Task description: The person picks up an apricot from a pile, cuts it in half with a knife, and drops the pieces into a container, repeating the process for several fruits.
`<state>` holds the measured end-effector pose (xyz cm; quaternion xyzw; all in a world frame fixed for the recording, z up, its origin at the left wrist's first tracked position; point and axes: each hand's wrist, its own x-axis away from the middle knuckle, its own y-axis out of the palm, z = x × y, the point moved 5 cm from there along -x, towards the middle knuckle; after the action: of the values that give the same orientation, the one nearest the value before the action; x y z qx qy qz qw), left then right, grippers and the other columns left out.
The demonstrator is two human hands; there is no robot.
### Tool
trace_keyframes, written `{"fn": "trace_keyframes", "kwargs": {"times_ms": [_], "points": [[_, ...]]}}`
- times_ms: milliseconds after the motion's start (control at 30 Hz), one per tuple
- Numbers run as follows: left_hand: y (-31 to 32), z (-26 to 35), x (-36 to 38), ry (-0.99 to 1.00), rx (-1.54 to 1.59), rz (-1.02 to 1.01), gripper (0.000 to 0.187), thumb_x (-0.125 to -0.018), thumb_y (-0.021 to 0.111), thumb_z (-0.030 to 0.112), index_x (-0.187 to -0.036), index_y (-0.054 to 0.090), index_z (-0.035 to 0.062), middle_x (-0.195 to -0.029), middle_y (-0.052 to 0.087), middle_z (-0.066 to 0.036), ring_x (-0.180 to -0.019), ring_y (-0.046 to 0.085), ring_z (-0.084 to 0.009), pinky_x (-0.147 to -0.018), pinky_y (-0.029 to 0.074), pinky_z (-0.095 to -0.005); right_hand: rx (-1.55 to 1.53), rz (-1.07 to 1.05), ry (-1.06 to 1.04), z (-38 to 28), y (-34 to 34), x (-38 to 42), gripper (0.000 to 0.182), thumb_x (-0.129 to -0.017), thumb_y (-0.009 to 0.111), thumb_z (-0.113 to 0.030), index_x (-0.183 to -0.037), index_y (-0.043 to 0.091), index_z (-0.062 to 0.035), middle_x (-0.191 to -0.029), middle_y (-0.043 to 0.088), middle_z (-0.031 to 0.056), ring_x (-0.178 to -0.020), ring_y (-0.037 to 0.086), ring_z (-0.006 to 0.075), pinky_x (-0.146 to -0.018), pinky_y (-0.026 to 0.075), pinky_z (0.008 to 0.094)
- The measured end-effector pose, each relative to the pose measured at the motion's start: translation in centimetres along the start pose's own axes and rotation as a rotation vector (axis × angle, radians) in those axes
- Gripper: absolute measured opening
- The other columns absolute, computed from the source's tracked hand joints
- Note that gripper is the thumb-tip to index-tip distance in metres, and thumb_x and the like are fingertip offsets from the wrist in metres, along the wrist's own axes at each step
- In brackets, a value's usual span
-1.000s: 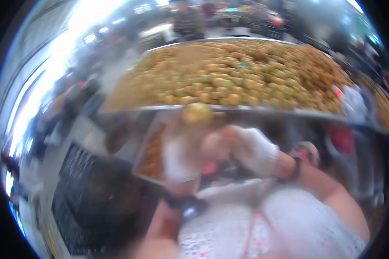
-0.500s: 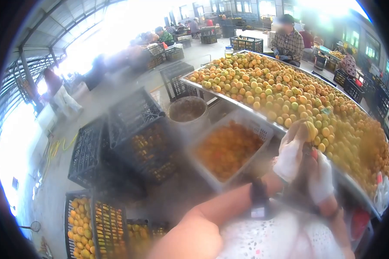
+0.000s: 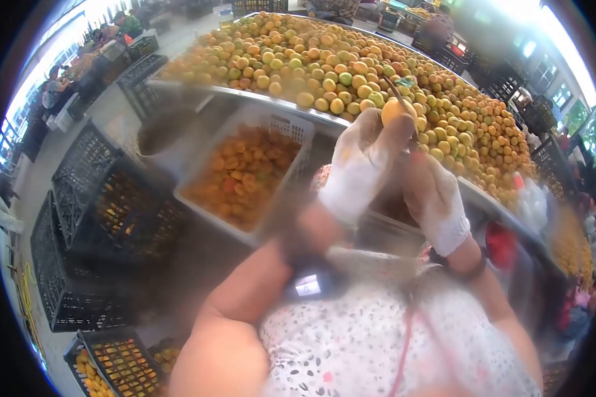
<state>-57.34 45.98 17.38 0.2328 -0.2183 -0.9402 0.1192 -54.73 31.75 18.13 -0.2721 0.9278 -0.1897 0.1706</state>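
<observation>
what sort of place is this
Probably a fruit sorting or processing shed: a long table heaped with round fruit, black crates on the floor, and a white basket of orange fruit.

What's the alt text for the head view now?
The gloved left hand holds an apricot-like fruit, the gloved right hand close by, before a table heaped with similar fruit. At left, a white plastic crate holds orange fruit.

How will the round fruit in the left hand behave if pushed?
The yellow fruit may roll, being round. Its smooth-looking surface could slip from the left hand. It's probably light, being small beside that hand.
</observation>
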Motion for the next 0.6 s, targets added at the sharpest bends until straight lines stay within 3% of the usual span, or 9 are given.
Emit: {"fn": "trace_keyframes", "kwargs": {"times_ms": [33,167,233,333,400,433,500,567,600], "points": [[0.0,-0.3,-0.1,-0.005,0.011,0.001,0.047,-0.094,0.067,0.043,-0.11,0.062,-0.0018,-0.094,0.063,-0.004,-0.087,0.056,-0.0108,-0.078,0.046,-0.0262,-0.132,-0.022,0.101,0.4,0.0,0.1,0.023,-0.104,0.046,-0.018,-0.115,0.058,-0.0011,-0.074,0.053,-0.0013,-0.06,0.045,0.0067,-0.052,0.037,0.0235],[-1.1,-1.2,-0.4,-0.004,0.007,0.032,0.051,-0.094,0.066,0.047,-0.109,0.064,-0.0015,-0.092,0.063,-0.004,-0.086,0.056,-0.0105,-0.078,0.046,-0.0266,-0.156,-0.04,0.146,2.1,1.2,-0.2,0.02,-0.103,0.047,-0.018,-0.111,0.058,-0.003,-0.075,0.051,-0.0023,-0.061,0.045,0.0058,-0.053,0.037,0.0228],[-1.4,-1.5,-0.4,-0.039,0.053,0.055,0.051,-0.095,0.065,0.048,-0.108,0.065,-0.0012,-0.092,0.064,-0.004,-0.086,0.057,-0.0103,-0.078,0.046,-0.0266,0.172,0.093,-0.32,0.6,1.5,-1.0,0.018,-0.104,0.048,-0.019,-0.107,0.059,-0.0057,-0.073,0.049,-0.0036,-0.063,0.046,0.0048,-0.055,0.039,0.0224],[-2.1,-2.1,-0.4,-0.109,0.324,0.105,0.051,-0.096,0.063,0.049,-0.107,0.066,-0.001,-0.091,0.064,-0.004,-0.085,0.056,-0.0102,-0.076,0.046,-0.0265,0.135,-0.042,-0.136,0.5,1.9,-1.0,0.019,-0.104,0.047,-0.02,-0.11,0.059,-0.0073,-0.075,0.05,-0.0035,-0.065,0.046,0.004,-0.056,0.039,0.0223],[-4.3,-2.7,-0.5,-0.142,0.345,0.215,0.048,-0.096,0.064,0.047,-0.108,0.066,0.0007,-0.093,0.065,-0.005,-0.086,0.058,-0.0105,-0.077,0.046,-0.0256,0.071,0.017,-0.231,1.2,1.6,-1.5,0.019,-0.105,0.046,-0.02,-0.111,0.059,-0.0072,-0.076,0.05,-0.0036,-0.065,0.045,0.0042,-0.056,0.038,0.0223],[-4.8,-2.2,-0.4,-0.129,0.319,0.224,0.048,-0.096,0.064,0.047,-0.108,0.066,0.0007,-0.093,0.065,-0.005,-0.086,0.058,-0.0105,-0.077,0.046,-0.0256,0.007,0.083,-0.32,1.5,1.1,-1.9,0.02,-0.105,0.045,-0.021,-0.112,0.059,-0.0071,-0.077,0.051,-0.0037,-0.064,0.045,0.0043,-0.055,0.037,0.0223],[-4.1,-1.0,0.5,-0.092,-0.006,0.009,0.041,-0.096,0.065,0.039,-0.113,0.065,0.0019,-0.098,0.067,-0.01,-0.09,0.061,-0.0159,-0.081,0.048,-0.0292,0.142,0.16,-0.318,1.6,-0.1,-2.5,0.021,-0.106,0.046,-0.022,-0.114,0.058,-0.0068,-0.082,0.053,-0.0033,-0.067,0.047,0.0044,-0.056,0.038,0.0222],[-3.1,-2.8,0.8,-0.169,-0.251,-0.034,0.038,-0.096,0.064,0.03,-0.122,0.061,0.0028,-0.105,0.066,-0.017,-0.098,0.065,-0.0249,-0.088,0.049,-0.034,0.229,0.234,-0.322,0.4,0.2,-3.5,0.022,-0.105,0.046,-0.022,-0.112,0.058,-0.0057,-0.084,0.053,-0.0037,-0.068,0.049,0.0057,-0.056,0.039,0.0217],[-2.6,-1.2,1.1,0.007,-0.27,-0.07,0.04,-0.096,0.062,0.028,-0.127,0.056,0.0027,-0.109,0.065,-0.02,-0.103,0.064,-0.0287,-0.091,0.048,-0.0362,0.23,0.209,-0.358,-0.4,0.5,-3.7,0.022,-0.105,0.047,-0.021,-0.116,0.058,-0.0045,-0.09,0.056,-0.0011,-0.075,0.053,0.0096,-0.061,0.043,0.0243]]}}
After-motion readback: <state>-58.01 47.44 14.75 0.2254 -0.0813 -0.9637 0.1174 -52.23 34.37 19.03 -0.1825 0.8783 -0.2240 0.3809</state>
